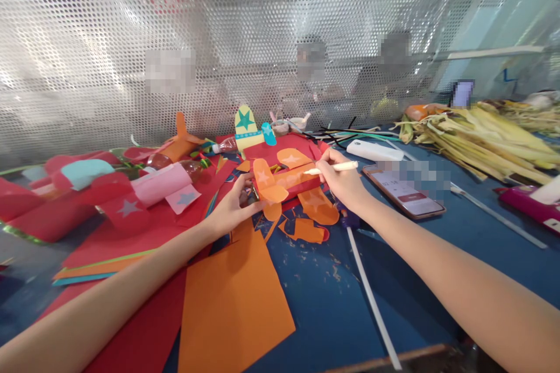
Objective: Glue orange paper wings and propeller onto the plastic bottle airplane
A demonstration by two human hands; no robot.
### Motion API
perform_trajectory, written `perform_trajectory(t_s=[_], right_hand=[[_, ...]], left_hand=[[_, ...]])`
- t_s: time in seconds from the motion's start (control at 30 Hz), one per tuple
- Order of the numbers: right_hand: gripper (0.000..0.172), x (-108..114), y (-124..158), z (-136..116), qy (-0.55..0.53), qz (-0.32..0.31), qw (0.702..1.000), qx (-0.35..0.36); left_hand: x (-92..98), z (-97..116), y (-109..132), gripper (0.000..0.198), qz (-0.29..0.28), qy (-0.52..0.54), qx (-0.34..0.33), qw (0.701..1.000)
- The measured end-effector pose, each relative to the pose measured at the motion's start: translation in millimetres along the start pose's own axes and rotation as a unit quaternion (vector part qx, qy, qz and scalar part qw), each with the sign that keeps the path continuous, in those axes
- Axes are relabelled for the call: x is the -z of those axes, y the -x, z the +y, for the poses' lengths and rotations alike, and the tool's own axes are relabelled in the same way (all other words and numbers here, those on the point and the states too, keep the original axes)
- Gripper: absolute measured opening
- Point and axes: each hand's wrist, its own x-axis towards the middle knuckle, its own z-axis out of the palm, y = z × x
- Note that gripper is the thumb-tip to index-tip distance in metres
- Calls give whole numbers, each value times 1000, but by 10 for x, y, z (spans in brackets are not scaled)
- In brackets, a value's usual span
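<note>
An orange and red paper airplane [292, 182] with pale stars lies at the middle of the blue table. My left hand [238, 208] holds the tail end of the airplane from the left, its fingers partly behind the paper. My right hand [339, 180] is closed around a cream-coloured pen [345, 167], whose tip points left at the orange body. Orange paper scraps [306, 231] lie just below the airplane. A large orange sheet [236, 309] rests nearer, below my left hand.
Red and pink paper airplanes [126, 207] and stacked coloured sheets are at the left. A phone [405, 189], a white device [375, 150] and a glue gun's white stick [371, 297] lie right. Dry husks [494, 134] sit back right, before a perforated metal screen [245, 29].
</note>
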Motion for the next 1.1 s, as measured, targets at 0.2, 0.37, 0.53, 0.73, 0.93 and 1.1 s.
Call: perform_trajectory(t_s=[0.2, 0.37, 0.53, 0.73, 0.93, 1.1], right_hand=[[20, -2, 0, 19, 5, -7, 1000, 2], [20, -1, -10, 17, 6, -4, 1000, 10], [21, 3, -7, 4, 8, -6, 1000, 5], [21, -3, -6, 5, 1, -1, 1000, 3], [21, -4, -1, -3, -2, 0, 1000, -5], [22, -5, 1, -7, 9, 0, 1000, -1]], left_hand=[[7, -6, 7, 57, -3, -2, 3, 1000], [3, -20, 3, 58, 0, 5, -7, 1000], [1, -13, 1, 59, 3, -9, -3, 1000], [3, -8, 0, 58, 3, -3, -5, 1000], [-3, -11, -4, 57, -6, 14, -4, 1000], [-5, -16, -3, 58, 1, 17, -4, 1000]])
